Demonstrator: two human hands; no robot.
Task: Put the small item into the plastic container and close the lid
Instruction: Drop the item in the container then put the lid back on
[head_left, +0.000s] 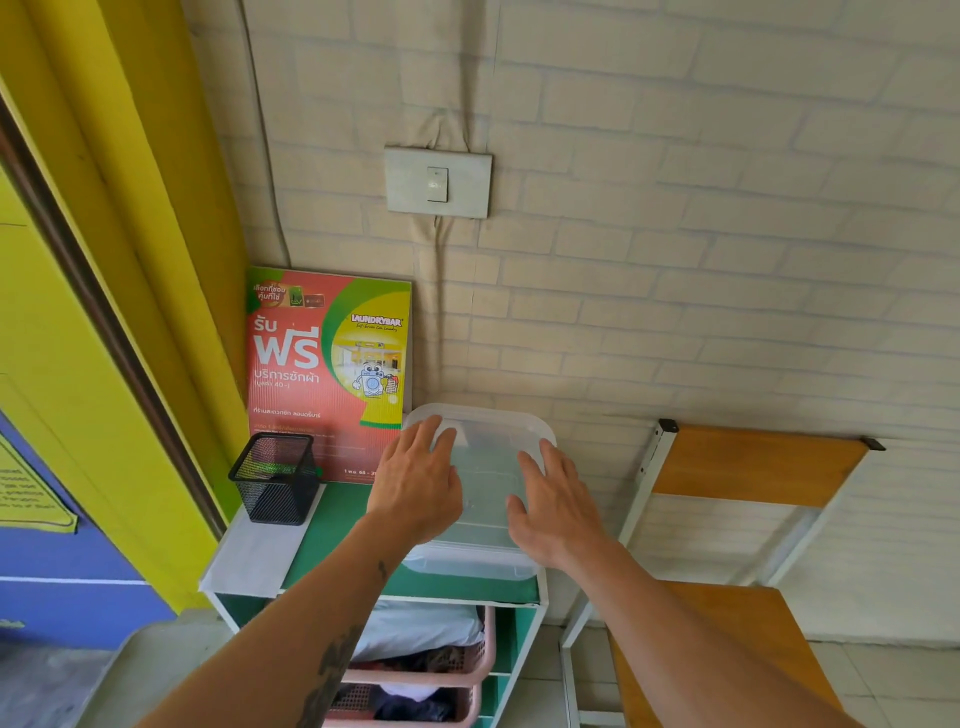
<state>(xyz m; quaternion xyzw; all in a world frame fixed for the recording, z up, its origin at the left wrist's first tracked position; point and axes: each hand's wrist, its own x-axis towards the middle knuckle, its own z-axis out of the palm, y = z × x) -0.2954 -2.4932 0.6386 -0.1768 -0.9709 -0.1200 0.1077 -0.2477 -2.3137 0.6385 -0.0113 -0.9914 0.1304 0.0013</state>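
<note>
Two hands, left hand (415, 480) and right hand (556, 501), rest flat, fingers spread, nothing gripped, on one container (480, 558) lid (488, 467); one mesh basket (275, 478) left of it.

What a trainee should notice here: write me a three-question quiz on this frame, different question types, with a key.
1. True or false: both hands lie flat, palms down, on the lid of the plastic container.
2. Multiple choice: What stands left of the container on the green shelf top? A) a glass jar B) a black mesh holder C) a kettle
3. Fill in: Behind the container, a red and green ____ leans against the wall.

Key
1. True: the left hand and right hand both rest on the lid, fingers spread.
2. B
3. poster
</note>
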